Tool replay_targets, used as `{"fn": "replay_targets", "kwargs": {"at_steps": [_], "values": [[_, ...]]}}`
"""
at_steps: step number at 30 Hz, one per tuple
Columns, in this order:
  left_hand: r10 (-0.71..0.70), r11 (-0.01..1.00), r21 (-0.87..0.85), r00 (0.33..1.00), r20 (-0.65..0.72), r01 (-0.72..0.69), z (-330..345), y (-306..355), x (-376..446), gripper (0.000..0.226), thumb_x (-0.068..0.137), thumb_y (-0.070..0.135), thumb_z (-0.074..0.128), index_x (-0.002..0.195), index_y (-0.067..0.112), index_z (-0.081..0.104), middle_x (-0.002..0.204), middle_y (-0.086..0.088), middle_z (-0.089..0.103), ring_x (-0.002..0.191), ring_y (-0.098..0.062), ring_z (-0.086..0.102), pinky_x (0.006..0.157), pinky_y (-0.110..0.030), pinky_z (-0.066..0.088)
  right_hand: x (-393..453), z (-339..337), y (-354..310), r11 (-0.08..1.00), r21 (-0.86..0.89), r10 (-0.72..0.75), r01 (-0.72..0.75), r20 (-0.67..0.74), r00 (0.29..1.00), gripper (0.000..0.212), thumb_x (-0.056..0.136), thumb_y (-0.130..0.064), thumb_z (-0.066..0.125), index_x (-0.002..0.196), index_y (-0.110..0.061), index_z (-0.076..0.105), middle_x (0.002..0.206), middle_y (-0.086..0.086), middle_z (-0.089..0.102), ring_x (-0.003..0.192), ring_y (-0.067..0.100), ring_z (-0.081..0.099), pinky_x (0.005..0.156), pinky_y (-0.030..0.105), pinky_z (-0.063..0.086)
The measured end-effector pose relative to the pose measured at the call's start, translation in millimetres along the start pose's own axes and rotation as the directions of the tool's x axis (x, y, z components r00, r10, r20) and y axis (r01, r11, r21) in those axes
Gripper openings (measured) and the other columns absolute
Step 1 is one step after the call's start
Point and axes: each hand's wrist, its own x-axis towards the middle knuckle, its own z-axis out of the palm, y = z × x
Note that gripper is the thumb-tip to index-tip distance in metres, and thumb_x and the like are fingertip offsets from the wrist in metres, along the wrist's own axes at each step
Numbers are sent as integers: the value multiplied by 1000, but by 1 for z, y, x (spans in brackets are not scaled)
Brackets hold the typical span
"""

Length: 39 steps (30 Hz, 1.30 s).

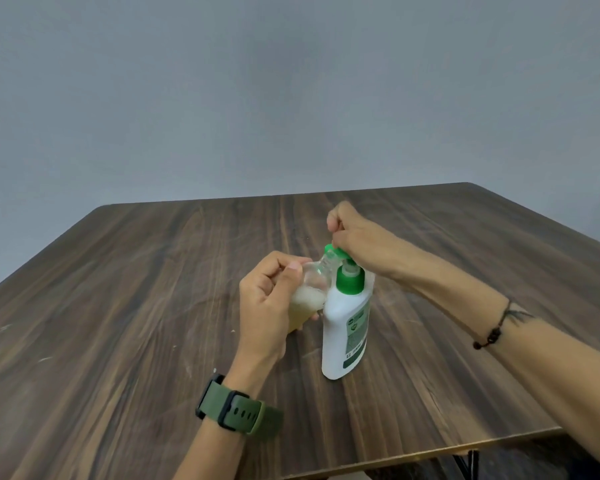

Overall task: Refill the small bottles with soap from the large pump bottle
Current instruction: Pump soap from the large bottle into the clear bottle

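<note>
Left hand [269, 299] grips the small bottle [310, 292], mouth under the pump bottle [347, 327] spout; right hand [355, 233], fingers curled, should press the pump head slowly and straight down.

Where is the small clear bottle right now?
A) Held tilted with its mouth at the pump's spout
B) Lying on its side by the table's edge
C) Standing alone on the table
A: the left hand grips the small bottle, tilted, its mouth at the green pump spout.

A dark wood-grain table [118, 306] is filling the lower view, a plain grey wall [257, 98] is standing behind it, and possibly a chair [471, 459] is showing beneath its near edge.
</note>
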Motion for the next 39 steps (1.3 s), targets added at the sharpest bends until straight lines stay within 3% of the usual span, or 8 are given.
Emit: {"fn": "replay_targets", "kwargs": {"at_steps": [7,11,19,29,39], "values": [[7,1000,13,1000,-10,-7,1,0,-1,16,80,20,54,72,15,67,66,-4,67,48,-17,60,34,-24,45,0,-2,-2,998,-67,-12,12,7,1000,19,81,-2,32,82,-21,31,71,0,39,67,17,35,61,34,29],[-4,1000,2,1000,-22,4,2,0,-3,19,80,20,53,78,4,64,67,-8,65,46,-17,60,33,-19,41,-2,-4,-2,994,-101,-32,33,15,999,18,81,-2,32,82,-20,30,71,0,39,66,17,35,62,35,30],[0,1000,31,1000,-27,0,2,2,-2,16,79,19,54,72,13,67,64,-3,66,50,-16,61,36,-25,46,-2,-5,-5,986,-154,-66,70,30,997,19,81,-1,33,82,-20,29,68,0,39,65,19,35,59,34,29],[-19,1000,-18,998,-53,18,3,0,-3,20,79,19,54,77,2,63,64,-6,66,44,-17,59,33,-20,41,1,-4,-7,980,-179,-78,84,44,996,21,83,-1,33,80,-21,29,67,-1,40,62,17,35,57,33,29],[-14,999,-35,998,-57,12,3,-4,-1,19,78,18,54,76,3,64,65,-6,66,44,-17,59,32,-20,41,1,-4,-9,981,-173,-85,93,52,995,17,84,-1,32,82,-18,30,67,-1,39,61,16,34,55,30,28]]}}
